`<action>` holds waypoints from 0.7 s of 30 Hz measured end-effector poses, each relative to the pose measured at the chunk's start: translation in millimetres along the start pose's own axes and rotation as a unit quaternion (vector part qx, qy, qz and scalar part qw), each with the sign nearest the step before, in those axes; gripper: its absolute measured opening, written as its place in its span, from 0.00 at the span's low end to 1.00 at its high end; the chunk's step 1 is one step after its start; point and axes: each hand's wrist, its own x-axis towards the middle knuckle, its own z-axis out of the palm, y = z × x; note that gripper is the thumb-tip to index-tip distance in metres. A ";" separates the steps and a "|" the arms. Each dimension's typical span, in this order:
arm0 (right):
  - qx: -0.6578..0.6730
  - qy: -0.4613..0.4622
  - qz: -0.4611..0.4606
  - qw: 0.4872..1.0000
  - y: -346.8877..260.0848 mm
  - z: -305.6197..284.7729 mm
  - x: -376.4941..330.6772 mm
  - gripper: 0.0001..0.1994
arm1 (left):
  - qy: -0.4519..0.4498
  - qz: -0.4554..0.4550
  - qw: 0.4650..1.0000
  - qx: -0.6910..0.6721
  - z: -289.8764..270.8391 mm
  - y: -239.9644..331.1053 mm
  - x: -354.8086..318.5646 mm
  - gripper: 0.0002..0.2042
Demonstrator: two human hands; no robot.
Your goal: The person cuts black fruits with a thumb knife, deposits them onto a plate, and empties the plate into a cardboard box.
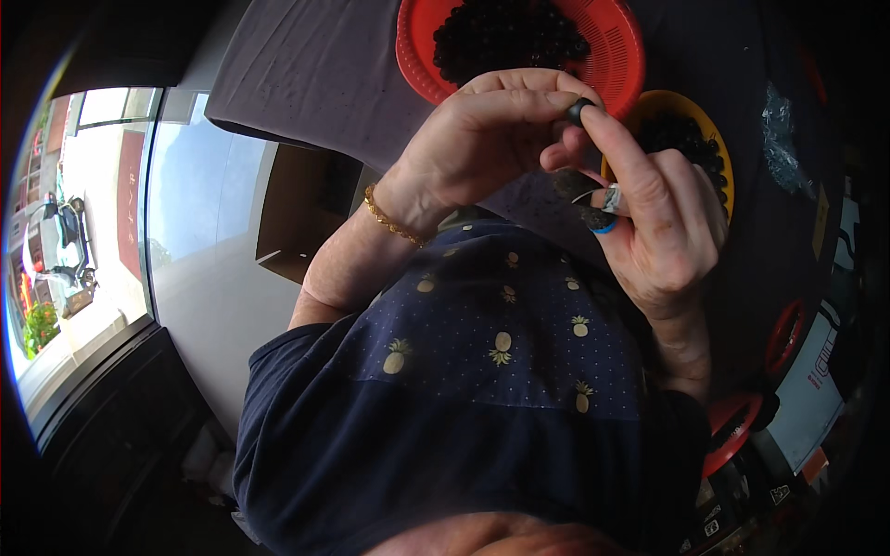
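In the head view, the left hand [473, 139] pinches a small dark piece [579, 112] at its fingertips, in front of the near rim of the red basket [408, 57]. The right hand [663, 218] brings its forefinger against the piece; whether it grips anything cannot be told. Dark round pieces [505, 39] lie in the red basket, with a yellow basket [728, 159] beside it.

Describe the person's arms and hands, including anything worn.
Short, dark navy sleeves leave both forearms bare. A gold-coloured chain bracelet circles the wrist of the left hand. On the right hand, one finger has a whitish wrap; a blue band shows near the thumb tip.
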 end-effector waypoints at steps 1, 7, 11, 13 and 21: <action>0.001 -0.005 0.004 1.000 0.0 -1.4 0.3 0.22 | 0.000 -0.001 1.000 0.002 0.7 -0.1 0.3 0.15; -0.007 0.006 0.022 1.000 -0.2 -4.9 -0.6 0.20 | -0.016 -0.009 1.000 -0.019 4.7 -4.0 4.7 0.16; -0.013 0.033 0.043 0.998 7.5 -2.0 -11.1 0.19 | 0.053 -0.021 0.997 0.052 21.5 -5.8 9.3 0.16; -0.004 0.043 0.063 0.997 14.3 -2.8 -14.0 0.20 | 0.058 -0.026 0.997 0.045 22.2 -9.2 12.1 0.16; -0.025 -0.018 0.164 0.986 11.9 -18.8 -3.0 0.26 | 0.034 -0.016 0.999 0.006 24.5 -15.3 21.0 0.12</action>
